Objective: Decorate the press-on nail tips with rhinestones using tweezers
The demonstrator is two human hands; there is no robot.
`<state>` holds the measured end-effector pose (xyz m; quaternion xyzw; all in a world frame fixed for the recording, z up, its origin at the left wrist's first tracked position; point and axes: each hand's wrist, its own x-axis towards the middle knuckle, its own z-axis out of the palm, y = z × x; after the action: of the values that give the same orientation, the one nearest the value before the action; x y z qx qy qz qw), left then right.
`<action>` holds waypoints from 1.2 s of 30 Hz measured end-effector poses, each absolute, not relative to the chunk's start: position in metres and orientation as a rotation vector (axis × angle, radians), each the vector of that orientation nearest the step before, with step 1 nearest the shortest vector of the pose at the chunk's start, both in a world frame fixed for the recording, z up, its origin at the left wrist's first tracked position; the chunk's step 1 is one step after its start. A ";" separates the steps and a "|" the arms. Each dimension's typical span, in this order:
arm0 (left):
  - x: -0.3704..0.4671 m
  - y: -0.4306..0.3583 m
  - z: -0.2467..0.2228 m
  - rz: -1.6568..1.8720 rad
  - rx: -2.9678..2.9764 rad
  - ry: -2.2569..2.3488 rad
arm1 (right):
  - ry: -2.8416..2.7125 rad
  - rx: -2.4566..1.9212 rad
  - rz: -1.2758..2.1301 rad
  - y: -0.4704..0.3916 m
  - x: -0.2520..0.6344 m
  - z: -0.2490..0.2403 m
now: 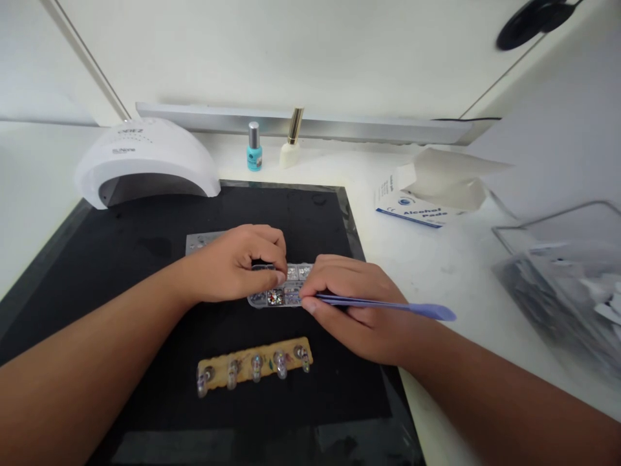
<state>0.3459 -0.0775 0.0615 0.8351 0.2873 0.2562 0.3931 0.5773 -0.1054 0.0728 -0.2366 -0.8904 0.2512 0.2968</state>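
Note:
A clear compartment case of small rhinestones (276, 298) lies on the black mat, partly covered by both hands. My left hand (242, 262) is closed, its thumb and bent index finger meeting at the case's middle. My right hand (356, 294) rests at the case's right end, gripping purple tweezers (383, 303). Their broad end points right; the tips are hidden by the fingers. Nearer me, a tan nail display stand (244, 358) carries several clear, decorated nail tips. Behind my left hand, a sheet with small shiny pieces (198, 241) is partly visible.
A white nail lamp (150, 152) stands at the back left. Turquoise (254, 155) and cream (290, 154) polish bottles stand behind the mat (160, 233). On the right are an opened alcohol pads box (422, 200) and a wire basket (548, 285) holding packets.

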 end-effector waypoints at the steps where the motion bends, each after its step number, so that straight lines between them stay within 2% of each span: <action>1: 0.346 -0.078 0.061 0.650 2.120 0.728 | -2.375 -0.625 0.653 -0.106 0.577 0.072; 36: 0.346 -0.077 0.063 0.649 2.129 0.749 | -2.405 -0.678 0.656 -0.107 0.575 0.076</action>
<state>0.3457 -0.0774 0.0628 0.8363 0.2943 0.2550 0.3860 0.5747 -0.1075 0.0758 -0.2521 -0.8949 0.2442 0.2756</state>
